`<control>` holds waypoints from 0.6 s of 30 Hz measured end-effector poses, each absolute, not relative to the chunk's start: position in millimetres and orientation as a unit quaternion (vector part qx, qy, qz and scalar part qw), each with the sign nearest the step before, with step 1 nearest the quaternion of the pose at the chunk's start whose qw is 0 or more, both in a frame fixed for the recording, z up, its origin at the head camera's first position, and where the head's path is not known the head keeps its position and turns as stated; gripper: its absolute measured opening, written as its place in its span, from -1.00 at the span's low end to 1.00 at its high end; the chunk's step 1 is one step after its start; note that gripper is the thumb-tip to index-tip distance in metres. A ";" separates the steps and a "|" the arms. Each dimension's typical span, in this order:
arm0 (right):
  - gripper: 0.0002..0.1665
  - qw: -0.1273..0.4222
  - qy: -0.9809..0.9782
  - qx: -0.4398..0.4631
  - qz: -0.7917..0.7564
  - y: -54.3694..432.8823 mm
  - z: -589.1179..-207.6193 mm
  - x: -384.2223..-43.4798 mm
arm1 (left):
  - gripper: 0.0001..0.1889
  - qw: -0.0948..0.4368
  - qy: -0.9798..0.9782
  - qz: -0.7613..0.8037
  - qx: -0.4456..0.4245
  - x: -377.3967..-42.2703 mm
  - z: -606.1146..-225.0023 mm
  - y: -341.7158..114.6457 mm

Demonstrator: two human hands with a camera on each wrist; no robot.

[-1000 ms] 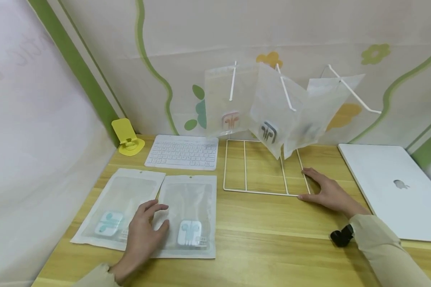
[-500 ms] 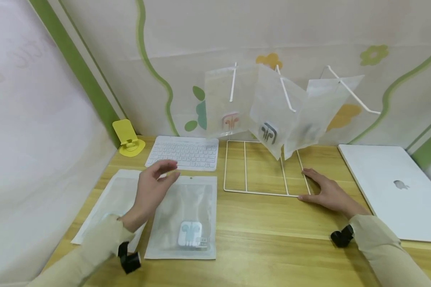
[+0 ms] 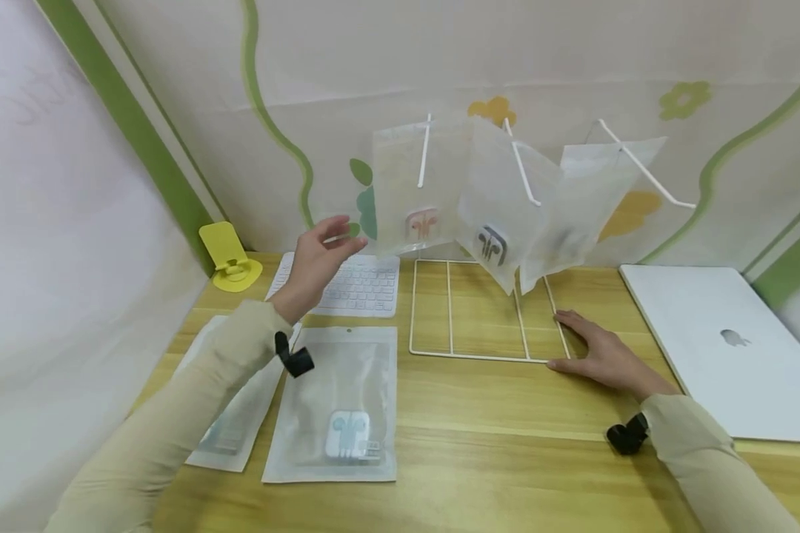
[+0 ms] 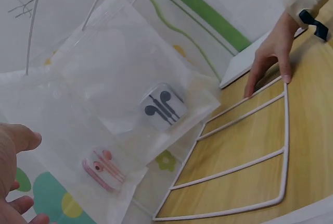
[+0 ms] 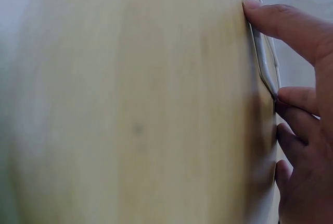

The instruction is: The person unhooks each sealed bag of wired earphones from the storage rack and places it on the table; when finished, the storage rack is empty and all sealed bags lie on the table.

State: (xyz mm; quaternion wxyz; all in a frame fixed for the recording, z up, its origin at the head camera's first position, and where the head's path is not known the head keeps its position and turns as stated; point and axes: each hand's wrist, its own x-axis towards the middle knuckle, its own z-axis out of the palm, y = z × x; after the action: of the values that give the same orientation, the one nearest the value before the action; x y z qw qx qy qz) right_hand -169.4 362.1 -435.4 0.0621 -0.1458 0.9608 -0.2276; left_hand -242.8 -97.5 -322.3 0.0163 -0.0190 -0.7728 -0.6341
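A white wire display rack stands on the wooden table with three hooks at its top. From the hooks hang translucent zip bags: one with pink earphones, one with black earphones, and a third bag turned edgeward. My left hand is raised in front of the keyboard, just left of the pink earphones' bag, fingers loosely bent and holding nothing. At the rack base's front right corner, my right hand grips the wire, thumb on the front rail and fingers at the side.
Two more earphone bags lie flat on the left: a right one and a left one, partly behind my left sleeve. A white keyboard, a yellow phone stand and a silver laptop rest toward the wall.
My left hand has risen from over the flat bags, forward and rightward past the keyboard, toward the hanging bags. The right hand stays at the rack's corner.
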 end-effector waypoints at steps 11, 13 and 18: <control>0.12 0.058 0.961 -0.149 -0.227 363.1 -432.0 -173.4 | -0.48 0.060 -0.741 -0.667 -0.059 -291.9 -330.8 -69.1; 0.12 0.057 0.961 -0.147 -0.229 363.4 -433.6 -173.3 | -0.53 0.068 -0.738 -0.668 -0.069 -298.5 -331.6 -60.4; 0.12 0.063 0.960 -0.143 -0.234 362.1 -437.9 -171.8 | -0.62 0.079 -0.745 -0.659 -0.059 -307.5 -330.5 -42.0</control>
State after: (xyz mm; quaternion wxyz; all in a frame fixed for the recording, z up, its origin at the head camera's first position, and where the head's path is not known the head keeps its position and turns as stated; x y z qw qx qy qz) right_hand -171.8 362.1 -437.9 0.0627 -0.1428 0.9597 -0.2340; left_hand -307.5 -42.0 -330.5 0.0788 -0.0593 -0.7454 -0.6593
